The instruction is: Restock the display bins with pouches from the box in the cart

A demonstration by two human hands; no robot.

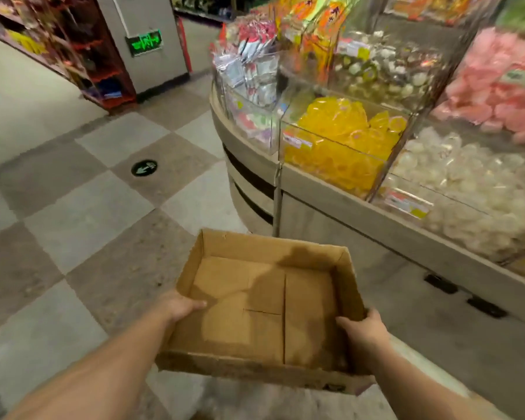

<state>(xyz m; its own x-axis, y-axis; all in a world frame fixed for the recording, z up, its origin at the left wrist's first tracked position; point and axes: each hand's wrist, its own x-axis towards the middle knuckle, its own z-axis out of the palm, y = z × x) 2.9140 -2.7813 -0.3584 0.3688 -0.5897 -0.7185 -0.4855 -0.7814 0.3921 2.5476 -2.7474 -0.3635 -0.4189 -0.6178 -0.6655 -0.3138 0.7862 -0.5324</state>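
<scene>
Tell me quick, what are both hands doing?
Left hand: grips the left wall of the empty cardboard box.
Right hand: grips the box's right wall.

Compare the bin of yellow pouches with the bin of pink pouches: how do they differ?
The yellow bin sits on the lower tier, at the front edge of the stand; the pink bin sits higher and further back. The yellow pouches look glossy and translucent, the pink ones pale and matte. The yellow bin shows a price label on its front wall. Both bins are clear plastic and well filled.
</scene>
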